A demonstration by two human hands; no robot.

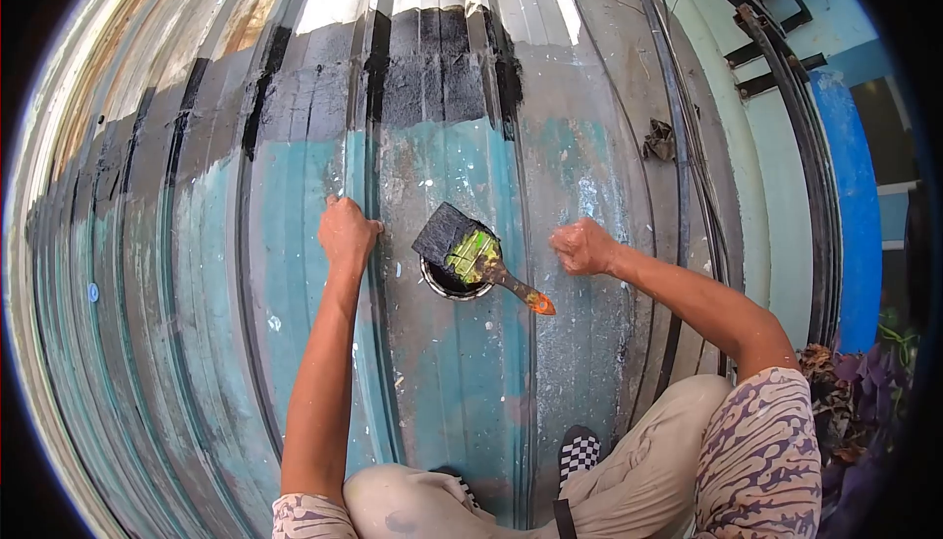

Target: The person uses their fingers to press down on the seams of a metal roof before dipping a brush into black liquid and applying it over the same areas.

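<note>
My left hand [349, 235] is closed, knuckles up, over a raised rib of the corrugated metal roof [295, 333]. Its fingertips are hidden, so whatever they hold cannot be made out. To the right, my right hand [586, 246] is curled into a fist above a worn, speckled strip of the sheet; its inner side is out of sight. Between the hands stands a round paint can [455, 295] with dark paint on its rim. A wide paintbrush [476, 252] lies across the can's mouth, its bristles black and its orange-tipped handle pointing lower right.
A band of fresh black paint [437, 68] crosses the ribs ahead, with duller grey coating to its left. Dark pipes or cables [688, 146] run along the right edge beside a pale wall [776, 176]. A blue panel [845, 205] and plants [864, 392] are farther right.
</note>
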